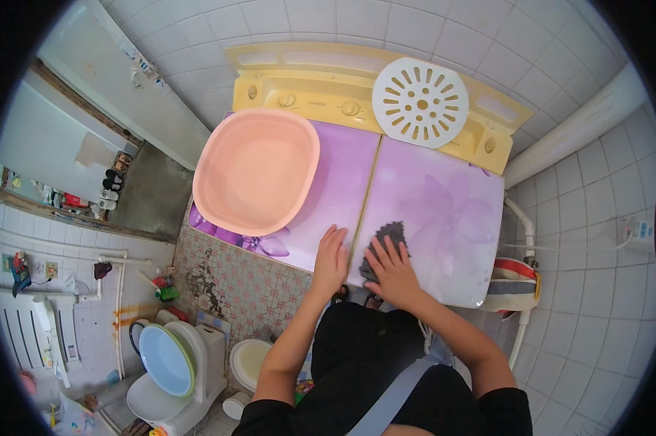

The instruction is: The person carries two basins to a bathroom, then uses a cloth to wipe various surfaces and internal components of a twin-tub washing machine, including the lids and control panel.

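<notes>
A twin-tub washing machine with purple flower-patterned lids (444, 251) stands before me. On its right lid, close to the near edge, my right hand (395, 277) lies flat with fingers spread over a dark grey cloth (393, 232). The palm covers part of that cloth. My left hand (331, 260) rests on the near edge of the left lid, fingers stretched out, holding nothing. A pink plastic basin (255, 163) sits on the left lid, beyond and left of my left hand.
A white round slotted disc (422, 105) leans on the yellow control panel (317, 94). A white pipe (582, 131) runs along the right wall. Behind to the left are a toilet (204, 356) holding a blue basin (165, 361), and an open door (121, 80).
</notes>
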The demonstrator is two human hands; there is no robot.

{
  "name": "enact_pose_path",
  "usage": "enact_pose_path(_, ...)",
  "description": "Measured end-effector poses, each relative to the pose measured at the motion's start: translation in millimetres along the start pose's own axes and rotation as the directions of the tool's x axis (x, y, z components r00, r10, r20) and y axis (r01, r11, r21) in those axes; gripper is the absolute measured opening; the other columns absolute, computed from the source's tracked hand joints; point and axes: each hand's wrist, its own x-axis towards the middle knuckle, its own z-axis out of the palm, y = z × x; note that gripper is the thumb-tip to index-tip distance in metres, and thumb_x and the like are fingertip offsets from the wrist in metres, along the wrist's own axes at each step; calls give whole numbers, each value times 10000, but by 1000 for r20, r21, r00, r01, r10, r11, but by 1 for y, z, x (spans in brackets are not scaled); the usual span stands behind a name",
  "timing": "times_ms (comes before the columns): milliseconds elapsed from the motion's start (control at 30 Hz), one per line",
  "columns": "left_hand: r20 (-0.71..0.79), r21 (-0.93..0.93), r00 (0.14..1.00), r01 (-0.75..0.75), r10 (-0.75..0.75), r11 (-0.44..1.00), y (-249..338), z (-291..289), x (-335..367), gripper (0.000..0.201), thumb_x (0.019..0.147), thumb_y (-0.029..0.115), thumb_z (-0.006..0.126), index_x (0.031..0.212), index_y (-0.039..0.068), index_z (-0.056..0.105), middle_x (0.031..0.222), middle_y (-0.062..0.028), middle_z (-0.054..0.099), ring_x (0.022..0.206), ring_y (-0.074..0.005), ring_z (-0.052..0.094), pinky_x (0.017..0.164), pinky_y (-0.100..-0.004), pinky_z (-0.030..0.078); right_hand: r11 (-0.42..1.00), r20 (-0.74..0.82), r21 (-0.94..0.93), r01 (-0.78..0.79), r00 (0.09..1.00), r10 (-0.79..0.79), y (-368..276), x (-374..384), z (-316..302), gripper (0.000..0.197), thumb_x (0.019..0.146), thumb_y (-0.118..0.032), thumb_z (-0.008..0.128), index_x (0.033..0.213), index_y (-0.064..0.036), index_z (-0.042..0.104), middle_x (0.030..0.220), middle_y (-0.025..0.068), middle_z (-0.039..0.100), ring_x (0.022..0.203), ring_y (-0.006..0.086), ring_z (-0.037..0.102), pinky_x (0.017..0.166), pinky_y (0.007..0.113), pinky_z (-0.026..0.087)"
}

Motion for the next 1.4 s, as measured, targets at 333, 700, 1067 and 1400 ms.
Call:
enact_pose_path(333, 17, 70, 999, -53, 52, 996, -3, -1, -2, 362, 957, 127, 447, 1247, -67, 547, 1297, -242, 539, 1311, -421, 417, 1094, -461, 331, 990, 76, -21, 143, 987, -141, -3, -14, 0, 829, 763, -369, 744, 1463, -112, 381, 1554, 108, 289, 1431, 328, 259, 1166, 510, 188)
enact_pose_path(700, 44, -4, 999, -27, 27, 1000, -2, 3, 3, 372, 960, 150, 457, 1251, -65, 544, 1314, -253, 521, 1323, -424, 401, 1099, -474, 319, 993, -23, -1, 116, 993, -116, -30, 11, 23, 758, 748, -275, 753, 1422, -107, 450, 1540, 142, 310, 1427, 353, 265, 1155, 537, 194)
enact_pose_path(1067, 519, 253, 819, -419, 243, 872, 48, 19, -24, 609, 725, 176, 783, 1274, 55, 548, 1413, -180, 442, 1359, -351, 379, 1093, -525, 325, 986, 40, -50, -160, 986, 162, 51, -127, -24, 894, 687, -212, 791, 1466, -113, 364, 1567, 192, 227, 1436, 366, 259, 1163, 520, 198)
enact_pose_path(1400, 529, 381, 829, -423, 182, 822, 57, 35, -22, 647, 635, 104, 786, 1238, 52, 558, 1374, -192, 463, 1312, -369, 424, 1054, -515, 374, 991, -161, 38, -128, 978, 133, 8, -73, 3, 709, 767, -115, 611, 1440, -61, 398, 1541, 181, 303, 1417, 348, 306, 1161, 498, 218)
